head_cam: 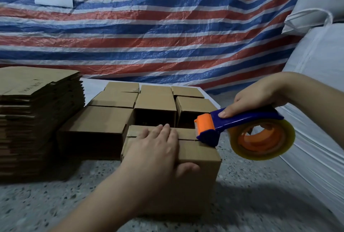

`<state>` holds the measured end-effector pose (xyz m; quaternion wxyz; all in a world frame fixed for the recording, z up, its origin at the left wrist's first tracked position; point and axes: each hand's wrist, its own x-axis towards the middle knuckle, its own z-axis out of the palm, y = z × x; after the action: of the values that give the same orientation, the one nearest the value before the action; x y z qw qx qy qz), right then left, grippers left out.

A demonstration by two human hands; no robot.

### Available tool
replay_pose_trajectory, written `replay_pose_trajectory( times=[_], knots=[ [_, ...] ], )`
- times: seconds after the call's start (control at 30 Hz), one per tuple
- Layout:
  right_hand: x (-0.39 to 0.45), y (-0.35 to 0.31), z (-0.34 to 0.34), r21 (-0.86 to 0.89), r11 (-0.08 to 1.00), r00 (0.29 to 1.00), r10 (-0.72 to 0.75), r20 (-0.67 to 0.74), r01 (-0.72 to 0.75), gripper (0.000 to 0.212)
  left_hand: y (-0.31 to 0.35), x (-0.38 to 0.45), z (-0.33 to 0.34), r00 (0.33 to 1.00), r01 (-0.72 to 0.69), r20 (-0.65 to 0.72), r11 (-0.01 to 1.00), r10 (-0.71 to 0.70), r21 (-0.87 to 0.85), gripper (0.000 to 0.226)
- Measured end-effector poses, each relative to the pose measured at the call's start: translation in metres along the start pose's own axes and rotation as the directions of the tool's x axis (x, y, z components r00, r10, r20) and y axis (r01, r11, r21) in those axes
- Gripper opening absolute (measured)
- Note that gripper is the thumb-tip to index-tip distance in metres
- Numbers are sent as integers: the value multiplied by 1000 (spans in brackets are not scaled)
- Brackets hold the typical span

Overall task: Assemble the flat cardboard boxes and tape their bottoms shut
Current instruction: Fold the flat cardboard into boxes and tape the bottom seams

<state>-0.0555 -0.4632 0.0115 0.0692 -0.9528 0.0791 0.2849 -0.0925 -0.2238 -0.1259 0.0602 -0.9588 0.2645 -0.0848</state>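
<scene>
Nearest, the left hand [158,149] lies flat with straight fingers on the folded flaps of the box [197,159] in hand, thumb over its near edge. Just right of it, the right hand [255,97] grips the tape dispenser [242,131], its nose touching the seam's right end; taping looks about to start. Beyond the hands stand several assembled boxes [155,103]. Far left, a tall stack of flat cartons [37,112] remains, so much is left
</scene>
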Motion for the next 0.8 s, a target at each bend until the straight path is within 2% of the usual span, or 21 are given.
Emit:
replay_pose_trajectory(
  times=[0.1,0.27,0.43,0.57,0.63,0.73,0.8],
  knots=[
    [-5,8,-4,50,999,1000,-12,16,11,82,-2,-1,1,1000,-7,-5,1000,7,-2,97],
    [-18,33,-11,14,999,999,37,13,-37,75,-1,-2,2,999,-17,-51,999,15,-45,101],
    [-1,36,9,-33,998,998,55,26,-54,86,-3,-5,1,995,-58,-83,996,52,-70,89],
    [3,38,13,-14,999,999,40,1,-40,95,-2,-4,-9,998,-64,-6,996,64,-62,83],
    [4,39,14,3,999,999,34,3,-34,94,5,1,-17,996,-80,31,995,82,-59,90],
    [5,39,15,10,1000,1000,28,12,-28,90,25,12,-25,987,-161,-6,982,161,-96,105],
    [6,40,17,23,999,999,29,12,-30,87,39,18,-23,981,-187,28,972,193,-142,103]
  ],
)
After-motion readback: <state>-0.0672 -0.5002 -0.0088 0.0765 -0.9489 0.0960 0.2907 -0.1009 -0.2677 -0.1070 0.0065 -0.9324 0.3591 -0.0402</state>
